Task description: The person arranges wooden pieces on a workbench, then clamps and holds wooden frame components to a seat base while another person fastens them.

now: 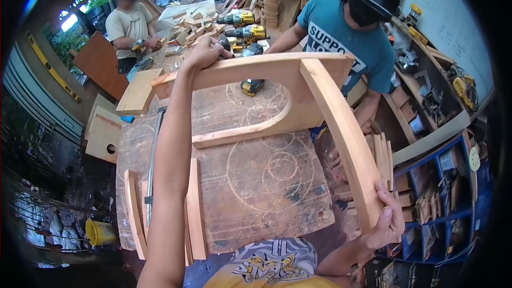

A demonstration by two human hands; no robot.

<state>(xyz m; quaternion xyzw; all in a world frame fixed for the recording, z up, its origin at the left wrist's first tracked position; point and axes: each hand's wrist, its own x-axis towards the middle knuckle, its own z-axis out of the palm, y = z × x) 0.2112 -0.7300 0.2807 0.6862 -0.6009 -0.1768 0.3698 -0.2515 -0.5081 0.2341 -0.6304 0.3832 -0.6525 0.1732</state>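
My right hand [386, 216] grips the near end of a curved wooden slat [341, 128], with thumb and fingers on its edges. The slat's far end meets a wooden frame piece [261, 62] with a rounded cut-out, standing on the worktable [256, 181]. My left hand [202, 53] reaches over the frame's far side, its fingers curled beside a dark object; what they hold, if anything, is hidden. Just beyond it lie yellow-black cordless drills [249, 33]. A battery pack [252, 86] shows through the cut-out.
Curved wooden strips [196, 208] and a bar clamp [156, 154] lie on the table's left. A co-worker in a teal shirt [341, 26] stands close at the far right; another person [128, 26] stands at the far left. A blue shelf [442, 202] is at right.
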